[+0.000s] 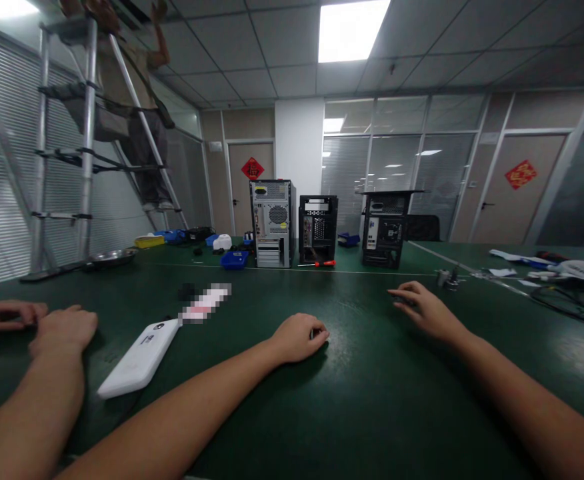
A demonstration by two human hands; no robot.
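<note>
My left hand (299,338) rests on the green table (362,387), its fingers curled in and the thumb alongside. A dark gap shows by the thumb; whatever may be inside is hidden. Farther right, my right hand (422,307) is low over the tabletop with index finger and thumb stretched forward and apart. Between them it is dark, and I see no clear object. Small metal parts (448,279) stand just beyond this hand. Ahead are three computer cases: a tall one (273,223), a smaller black one (318,230) and another black one (385,230). A red-handled screwdriver (325,264) lies before the middle case.
Another person's hands (65,330) rest at the left, near a white power bank-like device (142,357). Blue bins (235,259) and a metal dish (112,258) sit at the back. Cables (572,303) lie right. Someone stands on a ladder (89,133).
</note>
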